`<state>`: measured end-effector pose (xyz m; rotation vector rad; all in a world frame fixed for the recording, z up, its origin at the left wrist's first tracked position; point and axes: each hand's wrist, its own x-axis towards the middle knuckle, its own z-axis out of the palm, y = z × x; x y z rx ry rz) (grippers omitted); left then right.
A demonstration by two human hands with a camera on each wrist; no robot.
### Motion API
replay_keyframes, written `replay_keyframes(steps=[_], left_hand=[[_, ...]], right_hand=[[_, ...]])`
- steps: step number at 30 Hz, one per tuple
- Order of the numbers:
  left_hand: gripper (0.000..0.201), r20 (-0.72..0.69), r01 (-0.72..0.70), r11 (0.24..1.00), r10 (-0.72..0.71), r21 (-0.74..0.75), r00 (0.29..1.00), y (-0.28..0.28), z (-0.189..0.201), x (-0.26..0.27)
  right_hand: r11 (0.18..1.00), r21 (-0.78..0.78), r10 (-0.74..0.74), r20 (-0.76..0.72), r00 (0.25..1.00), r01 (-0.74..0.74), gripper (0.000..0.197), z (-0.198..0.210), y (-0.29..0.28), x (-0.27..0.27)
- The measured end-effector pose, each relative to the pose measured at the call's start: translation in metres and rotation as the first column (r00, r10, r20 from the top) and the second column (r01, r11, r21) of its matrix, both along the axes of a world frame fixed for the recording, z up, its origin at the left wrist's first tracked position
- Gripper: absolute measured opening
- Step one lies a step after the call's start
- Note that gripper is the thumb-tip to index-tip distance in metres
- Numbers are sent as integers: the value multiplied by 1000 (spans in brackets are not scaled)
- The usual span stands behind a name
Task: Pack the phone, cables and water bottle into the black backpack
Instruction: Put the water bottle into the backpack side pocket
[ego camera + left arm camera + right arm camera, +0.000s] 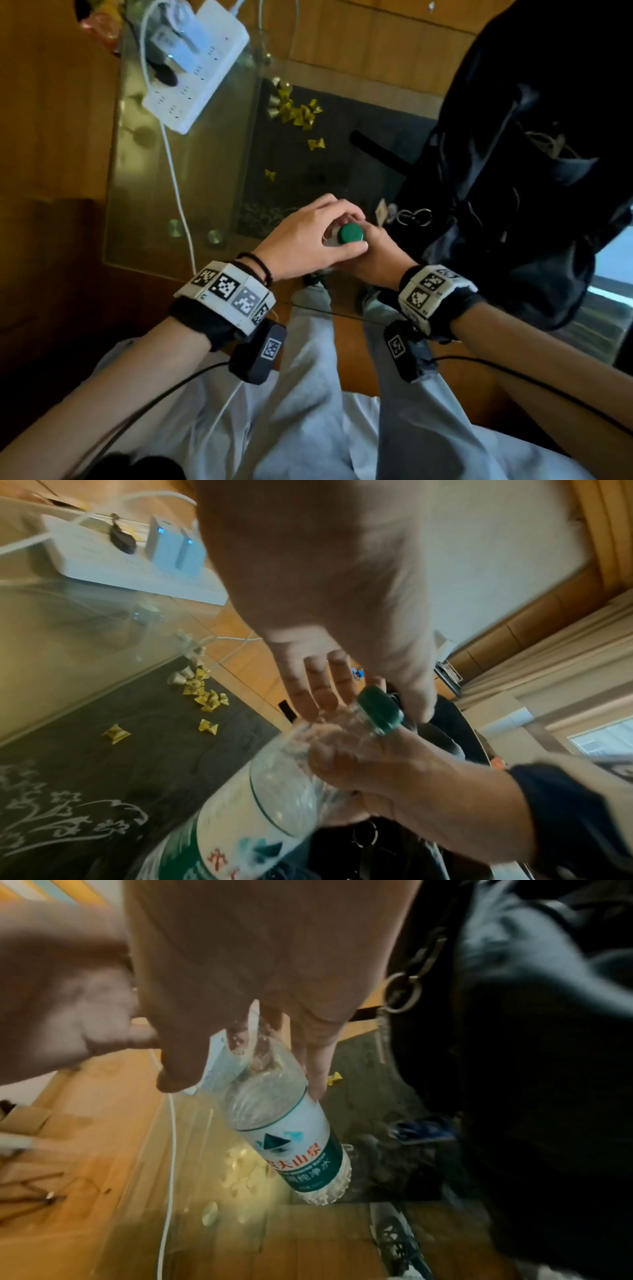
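A clear water bottle (284, 1123) with a green cap (350, 234) and a green-and-white label hangs upright over the glass table's near edge. My right hand (375, 251) grips it round the neck and shoulder; its thumb and fingers (316, 1069) wrap the clear upper part. My left hand (337, 224) reaches in from the left and curls round the neck just under the cap (378, 710). The black backpack (531, 171) stands close on the right, its top slack. I see no phone.
A white power strip (195, 65) with chargers lies at the table's far left, and a white cable (178, 192) runs from it toward me. Yellow wrapped sweets (298, 109) lie under the glass table (144, 205). A key ring (416, 216) hangs from the backpack.
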<state>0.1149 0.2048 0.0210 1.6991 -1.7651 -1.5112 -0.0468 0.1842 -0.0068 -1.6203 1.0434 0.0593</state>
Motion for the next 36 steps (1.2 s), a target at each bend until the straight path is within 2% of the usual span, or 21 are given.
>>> replay_keyframes(steps=[3,7,10,12,14,15,16,18,20,23,26,28,30,33,36], left_hand=[[25,-95,-88,995,92,43,991,-14,5,-29],[25,-25,-268,952,274,149,961,-34,-6,-69],[26,70,-275,920,266,278,961,-39,-14,-104],[39,46,-277,885,281,374,959,-38,-15,-131],[34,40,-192,910,190,368,981,-33,-13,-155],[28,73,-141,926,123,350,990,-30,-12,-165],[29,96,-144,919,117,366,989,-27,-12,-173],[42,121,-166,893,127,419,985,-19,-11,-181],[51,233,-112,913,20,392,972,-10,-16,-181],[37,352,7,923,-153,385,923,0,-19,-179],[39,319,45,936,-164,349,933,2,-4,-179],[31,259,36,962,-109,272,960,-2,15,-178],[19,208,1,973,-51,232,977,-8,33,-173],[20,173,36,966,-82,255,982,-15,47,-163],[17,170,72,960,-121,270,978,-17,55,-163]], right_hand=[[975,31,-219,-57,974,221,57,14,13,-46],[851,7,-525,48,850,525,53,57,11,-112],[722,-41,-677,159,718,690,48,95,-1,-156],[636,-56,-743,222,631,769,45,113,-12,-180],[593,-121,-757,252,602,796,39,123,-24,-197],[589,-166,-751,249,612,791,36,124,-28,-203],[592,-202,-743,238,626,780,34,122,-33,-207],[607,-219,-738,204,644,764,33,111,-40,-210],[604,-215,-753,161,638,768,33,91,-50,-209],[621,-160,-761,108,639,767,40,69,-73,-203],[714,-158,-682,65,728,682,42,66,-97,-189],[779,-179,-608,13,794,600,35,63,-107,-184],[825,-123,-559,-38,828,551,30,59,-113,-182],[876,-22,-479,-145,866,481,46,48,-117,-182],[890,58,-423,-266,866,452,57,41,-120,-180]])
